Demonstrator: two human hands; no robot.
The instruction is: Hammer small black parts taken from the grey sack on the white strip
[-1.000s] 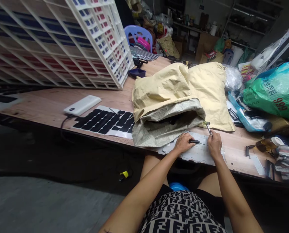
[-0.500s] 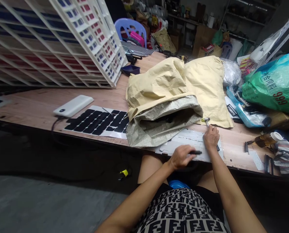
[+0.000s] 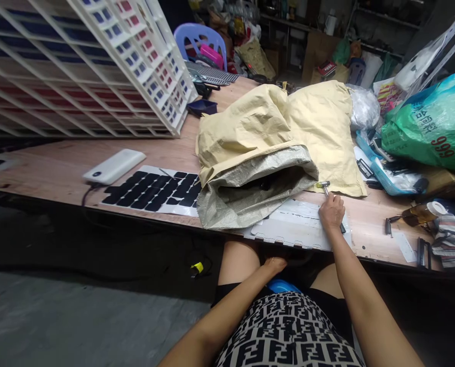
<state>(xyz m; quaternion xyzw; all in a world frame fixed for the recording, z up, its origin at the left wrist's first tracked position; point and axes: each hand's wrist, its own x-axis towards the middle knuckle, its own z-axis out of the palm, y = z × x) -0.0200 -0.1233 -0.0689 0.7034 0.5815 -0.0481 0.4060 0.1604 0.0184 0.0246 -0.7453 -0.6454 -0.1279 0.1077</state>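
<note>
My right hand (image 3: 331,210) is closed round the handle of a small hammer (image 3: 323,184), whose head has a yellowish end and a metal end. It rests at the right side of a light grey sheet (image 3: 288,228) with a notched front edge. My left hand (image 3: 276,262) is lowered at the table's front edge, between my knees. Its fingers are hidden in the dark under the edge, and whatever it holds is out of sight. Behind the sheet lies an open yellow woven sack (image 3: 258,214), its grey inner side showing at the mouth.
A second yellow sack (image 3: 322,122) lies behind. To the left are a card of black pads (image 3: 151,189), a white power bank (image 3: 114,166) and a large white plastic crate (image 3: 166,109). At right are a green bag (image 3: 433,122) and a brown bottle (image 3: 418,214).
My left hand has gone from above the grey sheet, where it held a short black piece, down below the table edge. My right hand has kept its place with the hammer.
</note>
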